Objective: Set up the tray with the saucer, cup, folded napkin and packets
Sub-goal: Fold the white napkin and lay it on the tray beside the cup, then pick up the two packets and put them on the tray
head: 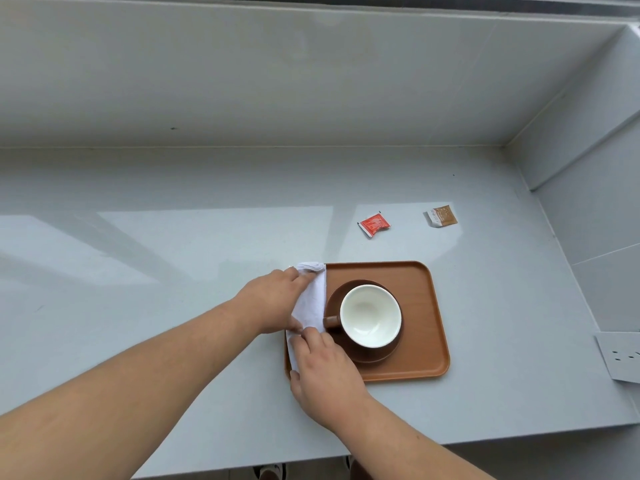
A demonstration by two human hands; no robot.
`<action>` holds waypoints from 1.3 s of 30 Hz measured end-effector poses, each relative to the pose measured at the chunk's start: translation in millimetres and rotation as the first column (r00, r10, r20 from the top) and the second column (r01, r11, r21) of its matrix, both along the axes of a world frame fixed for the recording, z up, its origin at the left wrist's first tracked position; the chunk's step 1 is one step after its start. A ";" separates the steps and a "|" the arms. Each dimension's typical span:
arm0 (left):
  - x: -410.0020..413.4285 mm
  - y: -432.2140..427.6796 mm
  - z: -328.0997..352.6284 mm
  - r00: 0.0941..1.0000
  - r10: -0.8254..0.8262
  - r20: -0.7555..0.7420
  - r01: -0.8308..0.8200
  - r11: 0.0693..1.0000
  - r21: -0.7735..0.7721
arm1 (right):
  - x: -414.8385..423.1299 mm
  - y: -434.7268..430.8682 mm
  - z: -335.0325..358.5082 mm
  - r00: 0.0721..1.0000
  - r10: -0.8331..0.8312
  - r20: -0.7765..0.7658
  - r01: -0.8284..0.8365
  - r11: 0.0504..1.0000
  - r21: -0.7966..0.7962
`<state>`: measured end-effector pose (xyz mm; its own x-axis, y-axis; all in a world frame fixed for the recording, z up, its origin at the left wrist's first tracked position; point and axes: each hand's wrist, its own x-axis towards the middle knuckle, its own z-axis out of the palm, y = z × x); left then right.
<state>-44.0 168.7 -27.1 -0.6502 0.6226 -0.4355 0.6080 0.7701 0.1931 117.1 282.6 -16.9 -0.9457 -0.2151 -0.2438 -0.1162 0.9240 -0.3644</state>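
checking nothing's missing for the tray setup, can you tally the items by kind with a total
tray: 1
saucer: 1
cup: 1
napkin: 1, on the tray's left edge under the left hand and right hand
packets: 2, a red packet and a brown packet, both on the counter beyond the tray
total: 6

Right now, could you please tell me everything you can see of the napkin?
The napkin is white, soft paper or cloth, folded into a long strip. It lies along the tray's left edge, beside the saucer. The left hand presses its far part, and the right hand covers its near end.
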 end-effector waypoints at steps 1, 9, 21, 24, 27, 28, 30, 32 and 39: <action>0.0 1.5 -1.2 1.000 -0.003 0.001 0.003 1.000 -0.005 | -0.2 0.2 -0.2 1.000 -0.001 -0.003 0.001 1.000 0.000; -1.5 3.7 1.3 1.000 0.011 0.023 -0.011 1.000 -0.011 | -2.3 -0.6 -2.5 1.000 -0.001 0.010 0.001 1.000 0.014; -17.3 9.5 35.2 0.999 0.042 -0.016 -0.042 0.999 0.034 | -22.9 -0.4 22.3 0.999 -0.024 -0.022 0.024 1.000 -0.016; -27.1 17.6 45.8 0.990 0.120 -0.073 -0.110 0.986 0.128 | -37.0 7.3 42.3 0.984 -0.087 -0.152 0.078 0.995 -0.063; -36.9 34.7 53.1 0.983 0.176 -0.050 -0.166 0.973 0.160 | -61.6 32.0 60.9 0.948 -0.172 -0.266 0.144 0.982 -0.122; -40.2 42.4 54.8 0.983 0.180 -0.044 -0.171 0.972 0.162 | -71.4 45.7 66.2 0.934 -0.190 -0.303 0.165 0.980 -0.108; -46.0 59.8 56.0 0.980 0.190 -0.054 -0.178 0.969 0.174 | -90.0 78.5 73.3 0.908 -0.230 -0.349 0.221 0.973 -0.067; -51.7 78.7 54.1 0.978 0.197 -0.066 -0.183 0.967 0.175 | -106.2 112.8 75.5 0.912 -0.257 -0.319 0.261 0.965 -0.031; -73.3 141.6 36.6 0.988 0.146 -0.050 -0.136 0.976 0.169 | -147.9 220.5 52.8 0.955 -0.266 -0.135 0.283 0.950 0.132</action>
<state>-117.3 310.2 9.5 -0.7590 0.5824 -0.2910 0.5101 0.8097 0.2900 -30.8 503.1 35.9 -0.9863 0.0869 -0.1399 0.1166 0.9685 -0.2200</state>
